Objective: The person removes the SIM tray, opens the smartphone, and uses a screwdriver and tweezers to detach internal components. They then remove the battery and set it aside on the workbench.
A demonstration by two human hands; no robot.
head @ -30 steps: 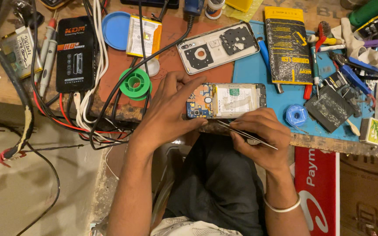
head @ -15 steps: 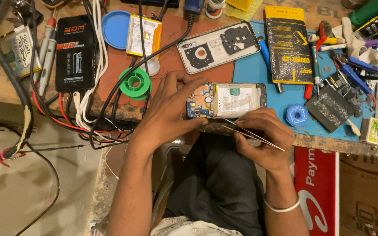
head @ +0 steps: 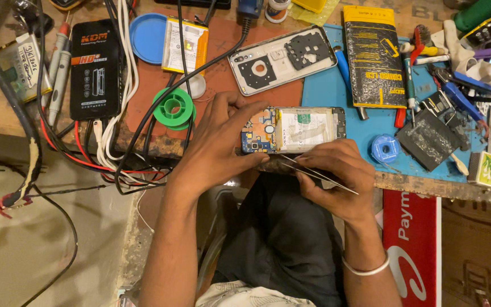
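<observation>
An opened phone (head: 308,128) lies on the bench edge, back cover off, with its blue circuit board and white battery showing. My left hand (head: 223,142) grips its left end, fingers curled over the circuit board. My right hand (head: 336,176) pinches thin metal tweezers (head: 319,172), whose tips point left at the phone's lower edge. A pale bangle sits on my right wrist.
A removed phone back frame (head: 282,59) lies behind. A green solder spool (head: 173,107), a black box (head: 95,68), a blue lid (head: 148,37), a yellow-edged battery (head: 184,45), a yellow-black pouch (head: 373,54), a blue spool (head: 385,149), tangled cables (head: 115,159) and hand tools (head: 450,85) crowd the blue mat.
Almost nothing has moved. My right hand has shifted the tweezers slightly along the phone's lower edge; my left hand keeps its hold.
</observation>
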